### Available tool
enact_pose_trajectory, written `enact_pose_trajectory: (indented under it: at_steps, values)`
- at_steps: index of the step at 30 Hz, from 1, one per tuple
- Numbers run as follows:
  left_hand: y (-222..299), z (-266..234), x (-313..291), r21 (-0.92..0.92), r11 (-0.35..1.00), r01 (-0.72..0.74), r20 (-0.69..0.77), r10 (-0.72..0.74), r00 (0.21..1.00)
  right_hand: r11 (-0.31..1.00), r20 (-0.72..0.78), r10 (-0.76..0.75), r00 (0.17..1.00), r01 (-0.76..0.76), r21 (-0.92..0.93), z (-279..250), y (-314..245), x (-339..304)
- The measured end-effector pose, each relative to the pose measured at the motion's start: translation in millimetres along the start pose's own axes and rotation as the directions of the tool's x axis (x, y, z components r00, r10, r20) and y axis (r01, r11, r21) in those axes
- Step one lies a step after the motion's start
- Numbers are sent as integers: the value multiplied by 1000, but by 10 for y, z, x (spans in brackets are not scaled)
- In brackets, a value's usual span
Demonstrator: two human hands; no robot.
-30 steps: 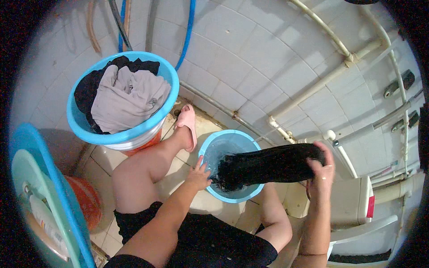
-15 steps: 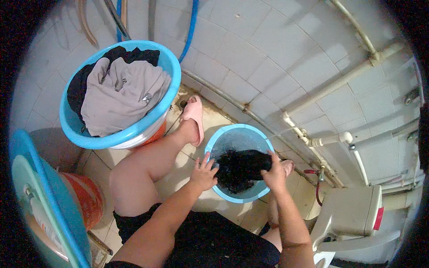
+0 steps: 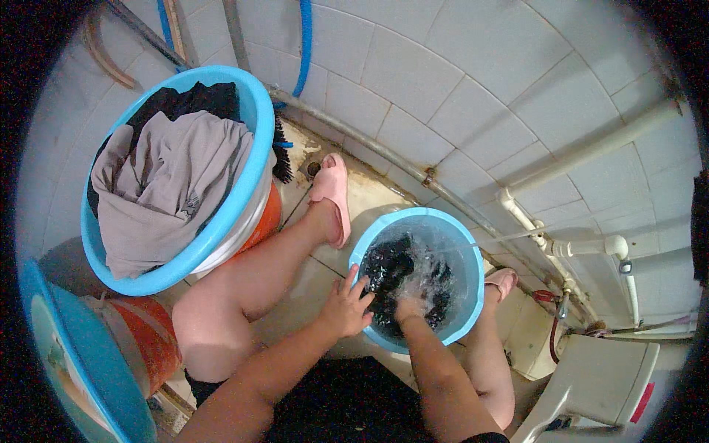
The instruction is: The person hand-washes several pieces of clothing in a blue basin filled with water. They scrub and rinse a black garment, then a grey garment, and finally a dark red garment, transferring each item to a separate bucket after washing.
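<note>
A light-blue basin (image 3: 478,292) stands on the floor between my feet, with water and a black cloth (image 3: 390,267) in it. The cloth lies low in the water, under ripples and bubbles. My left hand (image 3: 346,306) is at the basin's left rim, its fingers spread and holding nothing I can see. Down inside the basin, my right hand (image 3: 411,308) is at the water and the black cloth. Its fingers are hidden by water, so their grip does not show. A thin stream of water (image 3: 496,238) comes in from the right and splashes into the basin.
A larger blue tub (image 3: 264,111) with a grey garment (image 3: 173,177) and dark clothes sits raised at the left. Nearer stands another blue basin (image 3: 88,354) beside an orange bucket (image 3: 151,336). Pipes (image 3: 354,136) line the tiled wall; a toilet tank (image 3: 602,376) is at lower right.
My right hand has moved left and down into the water, and the black cloth it had at the basin's right side is now lower. The view has shifted; my left hand stays by the rim.
</note>
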State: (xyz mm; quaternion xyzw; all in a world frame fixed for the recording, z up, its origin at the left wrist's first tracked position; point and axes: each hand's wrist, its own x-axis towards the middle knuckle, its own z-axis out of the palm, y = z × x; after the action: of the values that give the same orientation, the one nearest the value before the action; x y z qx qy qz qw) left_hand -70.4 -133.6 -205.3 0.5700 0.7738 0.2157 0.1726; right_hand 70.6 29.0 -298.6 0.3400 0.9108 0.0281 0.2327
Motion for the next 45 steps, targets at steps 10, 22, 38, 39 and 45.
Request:
enact_pose_trajectory:
  at_steps: [10, 22, 38, 39, 45]
  values:
    - [29, -103, -62, -7, 998, 56, 65, -56, 996, 939, 42, -141, 989, 120, 322, -690, 450, -292]
    - [193, -376, 2, 35, 980, 196, 314, -197, 929, 318, -407, 349, 844, 301, 899, -3082, 1130, -1673]
    - [186, -389, 42, 109, 979, 171, 375, -200, 905, 443, -589, 297, 752, 437, 782, -2756, 912, -1160]
    - [184, -363, 61, 93, 981, 171, 380, -194, 904, 645, -537, 285, 794, 256, 720, -2616, 796, -1106]
    - [60, -137, 3, 51, 996, 71, 148, -78, 986, 765, -342, 82, 936, 160, 624, -1120, 561, -398]
